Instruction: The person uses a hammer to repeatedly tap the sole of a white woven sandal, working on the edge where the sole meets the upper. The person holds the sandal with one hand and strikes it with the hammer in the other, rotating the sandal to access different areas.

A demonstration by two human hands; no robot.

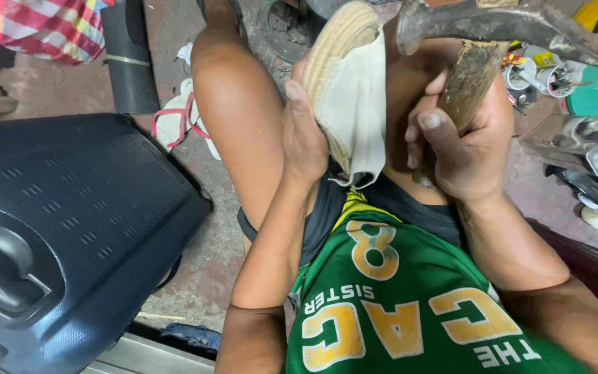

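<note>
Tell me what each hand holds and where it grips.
Left hand grips the shoe by its side edge; right hand grips the hammer by its wooden handle.

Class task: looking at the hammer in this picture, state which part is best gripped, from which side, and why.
Grip the hammer by its wooden handle, from the right, as the right hand does. The handle points toward the person; the heavy metal head lies crosswise above the shoe in the left hand.

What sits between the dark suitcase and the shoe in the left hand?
In the head view, the person's bare thigh lies between the suitcase and the shoe; pink-strapped sandals lie on the floor beside it.
</note>
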